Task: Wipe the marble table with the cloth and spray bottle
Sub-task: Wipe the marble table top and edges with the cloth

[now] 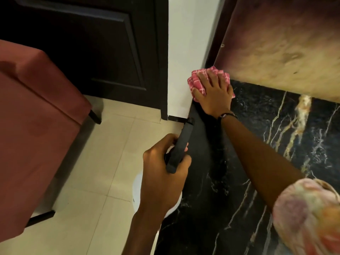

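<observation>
The black marble table [257, 144] with gold and white veins fills the right half of the view. My right hand [215, 92] lies flat on a pink checked cloth [197, 81], pressing it onto the table's far left corner, against the white wall. My left hand [163, 173] grips the black trigger head of a spray bottle [181, 146], held just off the table's left edge. The bottle's white body [137, 188] shows below my hand, mostly hidden by it.
A red upholstered seat [33, 115] on dark legs stands at the left over a cream tiled floor [103, 162]. A dark door [82, 43] is behind it. A marbled beige panel [285, 43] rises behind the table.
</observation>
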{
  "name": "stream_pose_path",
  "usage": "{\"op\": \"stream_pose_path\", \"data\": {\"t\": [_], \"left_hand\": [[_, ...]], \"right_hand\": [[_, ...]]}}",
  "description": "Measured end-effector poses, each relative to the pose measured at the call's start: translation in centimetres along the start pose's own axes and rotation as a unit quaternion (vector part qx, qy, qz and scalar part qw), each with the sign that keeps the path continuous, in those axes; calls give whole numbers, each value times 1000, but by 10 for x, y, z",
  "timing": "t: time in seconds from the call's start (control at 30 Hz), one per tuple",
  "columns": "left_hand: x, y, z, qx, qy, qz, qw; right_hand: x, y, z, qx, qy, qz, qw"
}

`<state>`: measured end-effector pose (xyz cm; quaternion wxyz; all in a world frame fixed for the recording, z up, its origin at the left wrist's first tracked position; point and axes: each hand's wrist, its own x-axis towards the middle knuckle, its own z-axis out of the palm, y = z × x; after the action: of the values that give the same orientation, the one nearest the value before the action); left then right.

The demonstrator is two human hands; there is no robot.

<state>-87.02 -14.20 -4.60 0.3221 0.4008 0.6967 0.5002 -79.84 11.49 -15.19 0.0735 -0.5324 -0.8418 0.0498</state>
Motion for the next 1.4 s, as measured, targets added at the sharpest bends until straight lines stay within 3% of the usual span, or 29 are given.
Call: {"op": "stream_pose_path", "data": {"t": [0.3, 0.47, 0.57, 0.73, 0.83, 0.93, 1.4], "left_hand": [[7, -2, 2, 1, -2, 9, 1000], [5, -1, 2, 0, -17, 26, 1000], [8, -3, 2, 10, -10, 31, 999], [7, -2, 3, 10, -14, 36, 999], [4, 0, 6, 27, -21, 44, 998], [1, 8, 14, 18, -35, 41, 998], [-42, 50, 102, -9, -45, 23, 999]], "right_hand": [[22, -26, 3, 16, 28, 114, 993], [0, -20, 4, 12, 45, 88, 995], [-21, -1, 6, -3, 63, 119, 991], [14, -8, -3, 31, 15, 179, 983], [3, 4, 0, 7, 19, 108, 994], [-19, 38, -4, -9, 43, 32, 999], [-116, 295, -60, -11, 40, 234, 971]]}}
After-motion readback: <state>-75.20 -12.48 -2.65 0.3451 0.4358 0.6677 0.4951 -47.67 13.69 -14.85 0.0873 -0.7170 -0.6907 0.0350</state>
